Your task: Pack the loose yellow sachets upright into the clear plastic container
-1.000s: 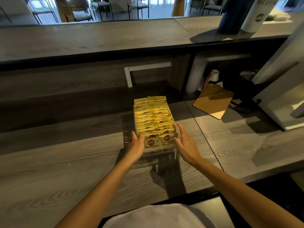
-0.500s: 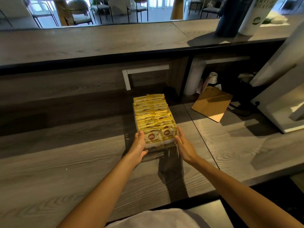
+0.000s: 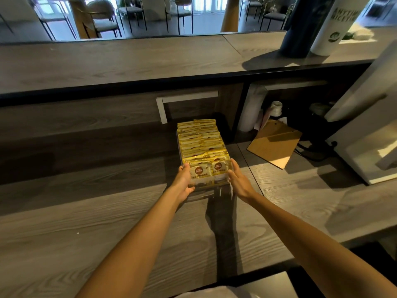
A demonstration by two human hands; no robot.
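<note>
Clear container [image 3: 204,187], full of upright yellow sachets [image 3: 199,143], mid-counter [image 3: 96,222]. Left hand [image 3: 182,182] grips its near-left corner; right hand [image 3: 239,179] presses flat against right side. Clipboard [image 3: 275,143] well right.

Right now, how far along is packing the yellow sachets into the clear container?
Nearly finished. Done: the yellow sachets stand upright in packed rows filling the clear plastic container; no loose ones show on the counter. In hand: the left hand grips its near corner, the right hand presses its other side. Left: probably just setting it in place.
</note>
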